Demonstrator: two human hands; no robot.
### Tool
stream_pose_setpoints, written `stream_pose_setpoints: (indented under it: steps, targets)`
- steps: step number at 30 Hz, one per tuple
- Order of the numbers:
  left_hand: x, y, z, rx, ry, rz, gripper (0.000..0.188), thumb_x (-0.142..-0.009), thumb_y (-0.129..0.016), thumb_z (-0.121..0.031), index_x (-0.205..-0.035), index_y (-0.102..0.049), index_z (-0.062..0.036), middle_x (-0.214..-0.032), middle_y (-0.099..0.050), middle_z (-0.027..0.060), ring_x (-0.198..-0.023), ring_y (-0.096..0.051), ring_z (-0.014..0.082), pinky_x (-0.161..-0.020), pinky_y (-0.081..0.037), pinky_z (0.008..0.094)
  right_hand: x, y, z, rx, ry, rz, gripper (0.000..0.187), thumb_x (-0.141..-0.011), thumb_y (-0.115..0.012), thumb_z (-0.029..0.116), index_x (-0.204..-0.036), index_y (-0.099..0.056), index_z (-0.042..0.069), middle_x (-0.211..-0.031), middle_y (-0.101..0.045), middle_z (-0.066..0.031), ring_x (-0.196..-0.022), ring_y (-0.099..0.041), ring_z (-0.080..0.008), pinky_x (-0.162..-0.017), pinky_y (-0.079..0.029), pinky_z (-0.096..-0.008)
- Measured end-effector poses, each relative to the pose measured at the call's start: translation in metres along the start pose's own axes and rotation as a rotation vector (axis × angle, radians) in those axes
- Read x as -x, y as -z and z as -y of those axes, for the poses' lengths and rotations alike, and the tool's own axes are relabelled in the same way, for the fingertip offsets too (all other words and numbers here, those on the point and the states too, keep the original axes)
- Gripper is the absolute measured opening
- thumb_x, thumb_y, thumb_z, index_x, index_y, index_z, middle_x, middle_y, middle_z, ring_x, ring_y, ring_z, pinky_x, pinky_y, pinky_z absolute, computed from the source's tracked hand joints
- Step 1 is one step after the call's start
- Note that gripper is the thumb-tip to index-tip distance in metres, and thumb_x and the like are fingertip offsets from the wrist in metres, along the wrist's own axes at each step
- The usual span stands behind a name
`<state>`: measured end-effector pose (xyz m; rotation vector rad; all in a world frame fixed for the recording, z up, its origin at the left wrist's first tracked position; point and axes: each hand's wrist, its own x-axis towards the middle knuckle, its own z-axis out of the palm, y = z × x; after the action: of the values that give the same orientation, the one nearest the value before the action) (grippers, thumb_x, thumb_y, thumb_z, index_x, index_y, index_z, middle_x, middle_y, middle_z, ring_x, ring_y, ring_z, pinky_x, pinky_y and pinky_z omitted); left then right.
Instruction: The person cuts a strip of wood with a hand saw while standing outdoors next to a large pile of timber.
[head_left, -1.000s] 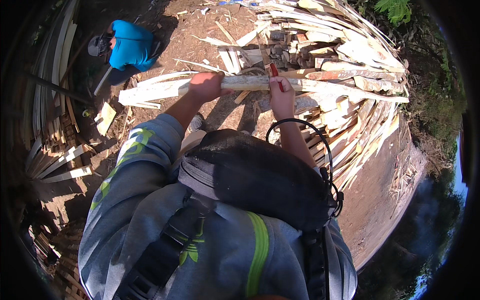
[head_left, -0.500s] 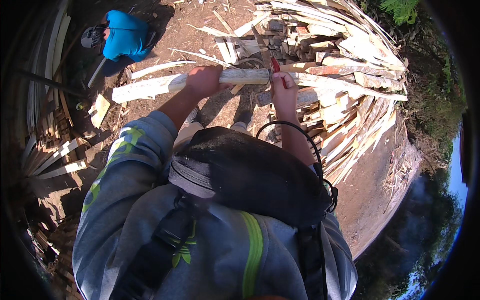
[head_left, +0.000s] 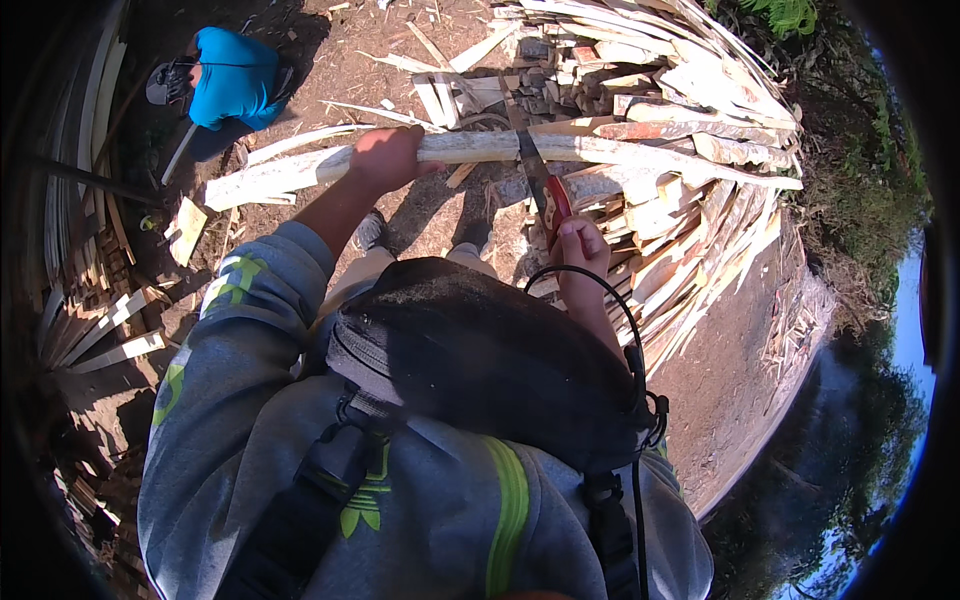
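Observation:
A long pale wooden pole lies crosswise in front of me, its thick end at the left and its thinner end over the wood pile. My left hand is wrapped over the pole left of its middle, fingers closed. With my right hand I grip the red handle of a handsaw, on the near side of the pole. The saw's blade crosses the pole at a steep angle and points away from me. How deep the cut goes I cannot tell.
A large heap of split wood spreads at the right. A person in a blue shirt crouches at the far left beside long boards. Loose slats lie at the left. My black bag hangs across my front.
My right hand has drawn the saw back toward me, away from the pole, so more of the red handle shows. The left hand stays on the pole. The whole view has shifted slightly.

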<state>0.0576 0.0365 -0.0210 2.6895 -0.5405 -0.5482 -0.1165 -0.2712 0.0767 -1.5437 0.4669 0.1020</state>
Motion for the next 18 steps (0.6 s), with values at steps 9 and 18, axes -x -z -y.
stream_pose_setpoints:
  steps: [9, 18]
  targets:
    - [-0.001, 0.009, 0.01, -0.092, -0.052, -0.049, 0.074, -0.087, -0.074, -0.077, -0.119, -0.073, -0.0102, -0.093, -0.079, 0.0141, -0.09, -0.078, 0.0358, -0.078, -0.062, 0.0491, -0.062, -0.056, -0.019, 0.218, 0.205, -0.077, 0.017, -0.108, -0.068, 0.017, -0.098, -0.067, 0.004, -0.073, -0.054, 0.0066, -0.061, -0.047, -0.0017, -0.056, -0.037, -0.0221]
    - [0.004, -0.001, 0.008, -0.081, -0.09, -0.119, 0.079, -0.088, -0.073, -0.077, -0.129, -0.072, -0.01, -0.092, -0.079, 0.0143, -0.089, -0.078, 0.0357, -0.079, -0.062, 0.0489, 0.072, 0.005, -0.007, 0.119, 0.025, -0.076, 0.013, -0.108, -0.067, 0.013, -0.099, -0.067, 0.005, -0.078, -0.058, 0.0043, -0.066, -0.048, -0.0031, -0.06, -0.038, -0.0232]
